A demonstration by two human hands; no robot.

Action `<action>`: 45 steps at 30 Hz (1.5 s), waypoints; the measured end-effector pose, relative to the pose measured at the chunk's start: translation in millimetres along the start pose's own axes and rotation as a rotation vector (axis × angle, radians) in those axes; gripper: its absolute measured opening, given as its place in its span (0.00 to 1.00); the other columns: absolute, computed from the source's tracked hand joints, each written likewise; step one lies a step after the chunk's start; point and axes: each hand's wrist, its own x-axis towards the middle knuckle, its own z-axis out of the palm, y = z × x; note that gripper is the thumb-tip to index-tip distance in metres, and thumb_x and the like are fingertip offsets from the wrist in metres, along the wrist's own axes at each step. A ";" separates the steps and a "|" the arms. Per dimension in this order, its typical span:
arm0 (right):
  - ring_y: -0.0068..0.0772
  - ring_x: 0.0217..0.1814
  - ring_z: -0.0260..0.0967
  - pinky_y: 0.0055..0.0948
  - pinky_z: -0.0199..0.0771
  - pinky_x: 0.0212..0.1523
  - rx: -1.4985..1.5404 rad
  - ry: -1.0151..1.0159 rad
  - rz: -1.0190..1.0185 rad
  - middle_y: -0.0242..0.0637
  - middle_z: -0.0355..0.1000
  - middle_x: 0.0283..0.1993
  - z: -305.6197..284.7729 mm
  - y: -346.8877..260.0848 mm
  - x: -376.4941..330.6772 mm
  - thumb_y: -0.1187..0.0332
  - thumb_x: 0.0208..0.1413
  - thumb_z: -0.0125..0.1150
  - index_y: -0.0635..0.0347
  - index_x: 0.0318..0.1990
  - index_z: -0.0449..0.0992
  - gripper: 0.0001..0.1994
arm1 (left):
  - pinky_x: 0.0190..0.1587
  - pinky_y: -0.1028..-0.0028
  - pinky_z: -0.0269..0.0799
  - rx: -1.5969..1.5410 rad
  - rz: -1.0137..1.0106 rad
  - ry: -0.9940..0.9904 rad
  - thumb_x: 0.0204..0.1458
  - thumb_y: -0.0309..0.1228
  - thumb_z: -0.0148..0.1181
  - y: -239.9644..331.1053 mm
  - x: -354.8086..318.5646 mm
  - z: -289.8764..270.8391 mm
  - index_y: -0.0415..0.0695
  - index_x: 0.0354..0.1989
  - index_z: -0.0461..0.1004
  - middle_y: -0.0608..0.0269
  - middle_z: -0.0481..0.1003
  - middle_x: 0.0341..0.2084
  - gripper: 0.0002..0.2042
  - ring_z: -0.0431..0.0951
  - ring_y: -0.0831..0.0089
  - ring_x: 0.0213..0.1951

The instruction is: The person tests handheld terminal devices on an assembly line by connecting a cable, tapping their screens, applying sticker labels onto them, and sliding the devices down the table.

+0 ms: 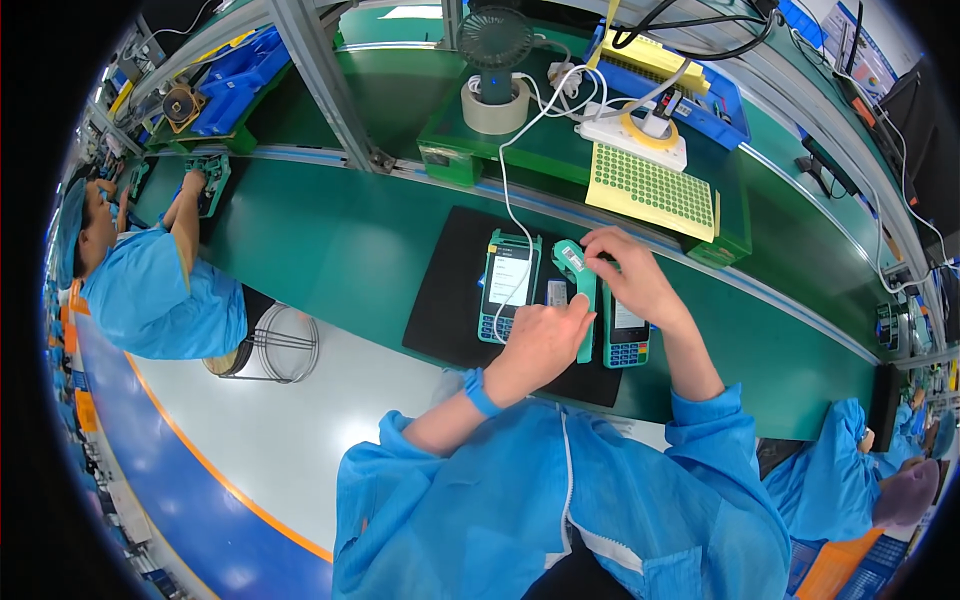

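Observation:
A green plastic cover with a white label stands on edge between my hands. My left hand, with a blue band at its wrist, is closed with fingertips at the cover's lower part. My right hand has its fingers curled against the cover's upper end; what lies under those fingertips is hidden. To the left lies a green handheld payment terminal, its screen lit and a white cable across it. Partly under my right hand is a second payment terminal. A small grey label-like piece sits between the two.
A black mat lies on the green workbench. Beyond it, a raised green shelf bears a small fan, a tape roll, a power strip and a yellow sticker sheet. Co-workers sit on both sides.

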 end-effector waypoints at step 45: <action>0.64 0.83 0.43 0.69 0.37 0.78 -0.614 -0.014 -0.109 0.65 0.48 0.78 144.7 -60.8 -37.3 0.52 0.51 0.74 0.73 0.74 0.54 0.50 | 0.26 0.67 0.68 -0.302 -0.402 0.352 0.63 0.30 0.63 -102.4 -69.1 -63.3 0.39 0.39 0.79 0.49 0.77 0.23 0.07 0.77 0.58 0.21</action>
